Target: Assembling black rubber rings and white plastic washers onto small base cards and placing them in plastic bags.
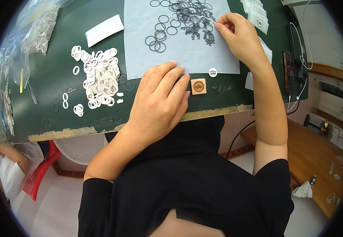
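Over the right part of a pale sheet [187,59], my right hand [238,37] pinches thumb and forefinger together beside small black cut-out pieces [208,38]. Whatever is in that pinch is too small or hidden to make out. Many thin black rings [183,11] are heaped and scattered to its left. My left hand [155,96] lies palm down near the table's front edge, fingers stretched out and holding nothing visible. Just right of its fingertips is a small square wooden block [198,87] with a dark crown in a circle. A white disc [213,72] lies beyond the block.
White paper rings and cut-outs [102,77] form a pile on the dark green table [66,118]. Behind them lies a white folded card [104,31]. Clear bags [45,33] fill the left; small packets [254,15], a phone [288,65] and cables are right. Another person [11,170] is lower left.
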{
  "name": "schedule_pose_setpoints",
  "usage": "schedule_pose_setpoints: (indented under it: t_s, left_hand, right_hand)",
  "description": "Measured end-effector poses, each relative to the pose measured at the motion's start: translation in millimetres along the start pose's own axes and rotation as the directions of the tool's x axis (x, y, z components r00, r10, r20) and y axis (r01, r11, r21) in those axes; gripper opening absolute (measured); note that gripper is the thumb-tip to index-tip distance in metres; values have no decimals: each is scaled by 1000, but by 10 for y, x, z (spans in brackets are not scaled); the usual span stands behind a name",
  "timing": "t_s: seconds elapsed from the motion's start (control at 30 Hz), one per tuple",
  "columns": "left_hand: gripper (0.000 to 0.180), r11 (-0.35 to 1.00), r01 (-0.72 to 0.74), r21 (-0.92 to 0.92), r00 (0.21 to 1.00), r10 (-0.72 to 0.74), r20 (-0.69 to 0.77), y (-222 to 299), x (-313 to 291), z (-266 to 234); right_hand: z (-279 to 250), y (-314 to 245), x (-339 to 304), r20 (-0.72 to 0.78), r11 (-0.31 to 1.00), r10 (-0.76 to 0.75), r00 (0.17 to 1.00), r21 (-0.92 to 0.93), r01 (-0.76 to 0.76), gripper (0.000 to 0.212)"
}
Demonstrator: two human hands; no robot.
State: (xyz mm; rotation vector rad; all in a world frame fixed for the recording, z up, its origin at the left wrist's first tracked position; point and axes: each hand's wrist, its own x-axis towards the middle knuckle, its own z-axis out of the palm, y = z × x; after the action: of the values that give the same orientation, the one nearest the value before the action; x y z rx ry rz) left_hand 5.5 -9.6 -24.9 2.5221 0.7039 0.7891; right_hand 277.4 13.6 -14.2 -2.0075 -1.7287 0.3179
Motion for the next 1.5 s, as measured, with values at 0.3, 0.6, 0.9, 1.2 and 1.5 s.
schedule_pose_setpoints:
  t_s: [0.3,0.6,0.9,1.2,1.5]
  left_hand:
    - [30,873,145,-466,972,-213,-98,68,-8,-200]
    - [21,-111,390,-914,806,-439,397,192,24,-129]
    - [18,-117,353,-928,799,-478,365,267,-79,-37]
    - [16,-67,388,-919,792,-486,370,329,-87,-25]
    - [14,-120,476,-871,725,-507,466,270,-76,-118]
  right_hand:
    - [-115,-428,-323,-80,980,-196,977,-38,194,11]
    - [-56,-990,-1032,-177,872,-489,854,-79,483,27]
    - [74,-994,-1376,-108,788,17,994,613,53,13]
    - [69,-943,-1406,-83,759,46,995,651,19,10]
    - [5,-867,-1386,56,779,150,987,608,-152,7]
